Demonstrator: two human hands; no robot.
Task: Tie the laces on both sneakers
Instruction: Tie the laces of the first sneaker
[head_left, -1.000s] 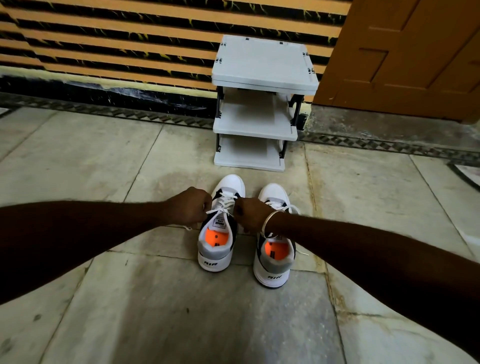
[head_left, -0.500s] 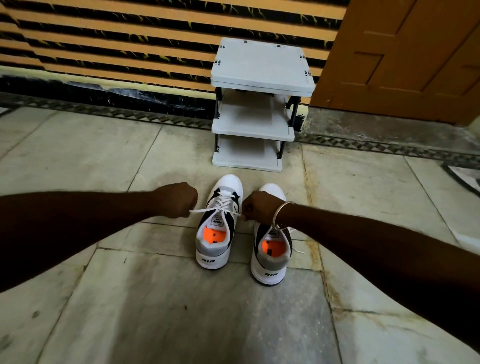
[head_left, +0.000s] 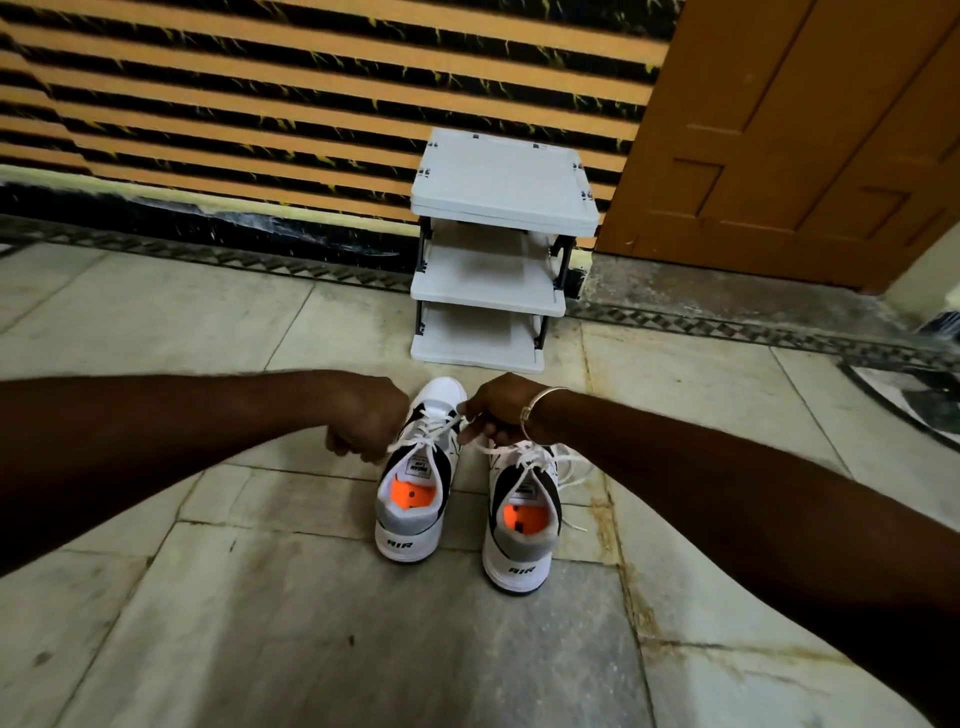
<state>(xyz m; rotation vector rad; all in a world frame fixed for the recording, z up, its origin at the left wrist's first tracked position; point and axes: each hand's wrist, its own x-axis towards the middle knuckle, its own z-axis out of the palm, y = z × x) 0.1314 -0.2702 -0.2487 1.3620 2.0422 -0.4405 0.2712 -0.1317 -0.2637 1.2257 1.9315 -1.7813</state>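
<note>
Head view shows the left hand (head_left: 366, 423) closed into a fist just left of centre frame, gripping one end of the white lace (head_left: 415, 440) of the left sneaker (head_left: 415, 488). That strand runs taut from the fist up and to the right across the shoe's tongue. The right hand (head_left: 498, 410) sits just right of centre, fingers curled and pinching the other end of the same lace above the sneaker's toe half. A thin metal bangle (head_left: 535, 410) circles the right wrist. Both forearms reach in from the left and right edges of the frame and meet over the shoes.

Below the hands, the left sneaker stands at centre frame, heel toward the camera, white with black and grey panels and an orange insole, "AIR" printed on the heel. The right sneaker (head_left: 522, 525) stands just beside it to the right, slightly lower in the frame, same colours. Its laces (head_left: 563, 470) lie loose, spilling over its right side onto the floor (head_left: 311, 623); no hand holds them.

The floor is pale stone tile with a patterned border strip across the upper middle of the frame. Above the sneakers, at upper centre, a small grey three-tier rack (head_left: 498, 249) stands against a wall of orange and black stripes (head_left: 260, 104). A brown wooden door (head_left: 805, 130) fills the upper right.
</note>
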